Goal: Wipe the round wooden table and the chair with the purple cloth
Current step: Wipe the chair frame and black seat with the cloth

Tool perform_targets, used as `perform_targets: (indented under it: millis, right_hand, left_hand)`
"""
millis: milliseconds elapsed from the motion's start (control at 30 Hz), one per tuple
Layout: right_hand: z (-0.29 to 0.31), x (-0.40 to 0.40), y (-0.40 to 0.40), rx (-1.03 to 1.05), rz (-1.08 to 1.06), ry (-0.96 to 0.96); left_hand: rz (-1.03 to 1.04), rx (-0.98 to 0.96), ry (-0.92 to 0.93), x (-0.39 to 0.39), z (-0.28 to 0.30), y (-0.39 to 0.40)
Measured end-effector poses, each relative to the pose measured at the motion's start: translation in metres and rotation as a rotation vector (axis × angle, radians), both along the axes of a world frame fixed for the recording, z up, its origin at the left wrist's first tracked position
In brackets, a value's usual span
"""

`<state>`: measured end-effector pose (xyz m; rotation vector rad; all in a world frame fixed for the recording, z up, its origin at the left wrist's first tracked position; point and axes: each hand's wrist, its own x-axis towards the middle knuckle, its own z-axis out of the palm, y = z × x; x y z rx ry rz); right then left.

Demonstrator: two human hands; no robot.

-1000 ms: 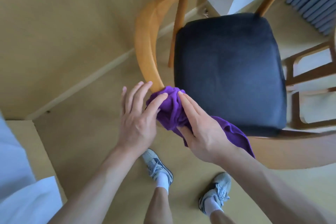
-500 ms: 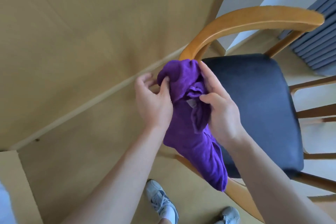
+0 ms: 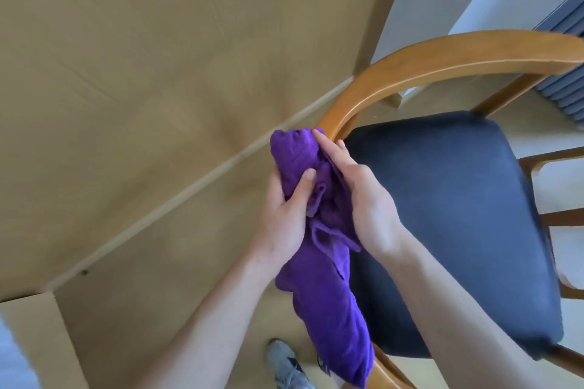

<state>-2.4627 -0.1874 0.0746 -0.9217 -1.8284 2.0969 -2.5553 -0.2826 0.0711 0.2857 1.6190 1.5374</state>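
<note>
Both hands hold the purple cloth (image 3: 319, 230) against the curved wooden rail (image 3: 426, 63) of the chair (image 3: 458, 215). The left hand (image 3: 286, 215) grips the cloth from the left side, palm turned inward, its thumb pressed into the bunched upper part and its fingers wrapped round behind, clamped on the fabric. The right hand (image 3: 366, 196) lies against the cloth from the right, its fingers (image 3: 328, 148) held together and stretched up along the folds, the tip of the forefinger touching the rail just where the wood shows above the cloth. How firmly the right hand grips is hard to tell, since its palm side is turned away.

The cloth's top is gathered into a rounded wad over the rail's near stretch; the rest hangs down in a long loose fold between the forearms, ending low in the view, where it covers part of the rail's lower run.

The chair has a dark padded seat (image 3: 474, 230) to the right of the hands, and the rail arcs up and over it toward the top right. Wooden bars of the frame show past the seat's right edge.

Beneath lies a tan floor (image 3: 142, 73) with a pale strip running diagonally across it. One grey shoe (image 3: 286, 363) shows at the bottom edge, just left of the hanging cloth. A radiator (image 3: 565, 41) stands at the far right.
</note>
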Motion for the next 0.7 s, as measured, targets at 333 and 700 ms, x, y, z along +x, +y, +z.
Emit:
perform_targets:
  millis: [333,700]
  right_hand:
    - [-0.044,-0.041,0.103,0.739,0.184,-0.273]
    - [-0.045,-0.04,0.194,1.012,-0.024,-0.568]
  left_hand:
    - [-0.185,-0.222,-0.002,-0.07,-0.021,0.1]
    - [-0.39,-0.146,0.169,-0.083,-0.032,0.202]
